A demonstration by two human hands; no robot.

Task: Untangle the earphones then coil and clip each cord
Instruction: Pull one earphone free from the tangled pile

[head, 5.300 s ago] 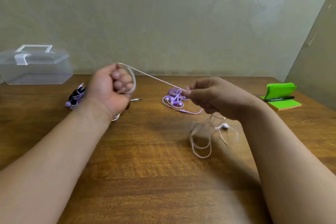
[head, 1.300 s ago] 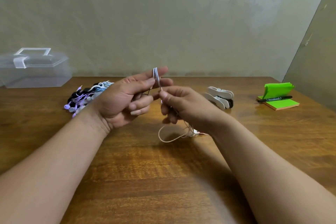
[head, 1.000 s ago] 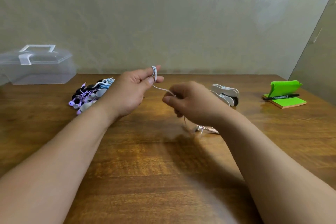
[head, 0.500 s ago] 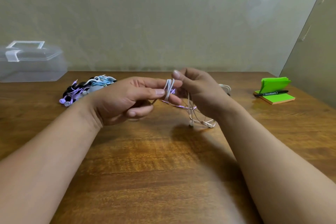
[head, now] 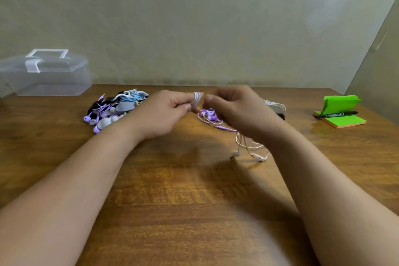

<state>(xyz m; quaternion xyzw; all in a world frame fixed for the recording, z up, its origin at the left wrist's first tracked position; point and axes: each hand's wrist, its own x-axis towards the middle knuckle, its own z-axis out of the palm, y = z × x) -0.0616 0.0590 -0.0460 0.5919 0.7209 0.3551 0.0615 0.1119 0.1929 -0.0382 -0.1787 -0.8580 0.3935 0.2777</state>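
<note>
Near the middle of the frame the left hand (head: pixel 164 112) held a small coil of white cord (head: pixel 196 100), wound around a fingertip and pinched there by the thumb. Just to its right the right hand (head: pixel 235 110) was closed, apparently guiding the loose end of the same cord, though the motion blur made the exact grip hard to read. Below that hand, right of centre, the remaining cord (head: pixel 250 147) hung in slack loops with an earbud (head: pixel 235 154) dangling just above the table (head: pixel 194 201).

The chief risk, in my judgement, lay in those hanging loops. They swung close to the purple earphones (head: pixel 210 116) lying on the table directly under the hands, and a turn of the white cord could have caught them and made a fresh tangle. The coil itself was narrow and tight on the fingertip; a relaxed thumb could have let the turns spring off before a clip went on. The clips (head: pixel 275 106), right of centre behind the right hand, would have needed a reach, leaving one hand alone to hold the coil. The finished pile of earphones (head: pixel 116 108), left of centre, sat well clear.
</note>
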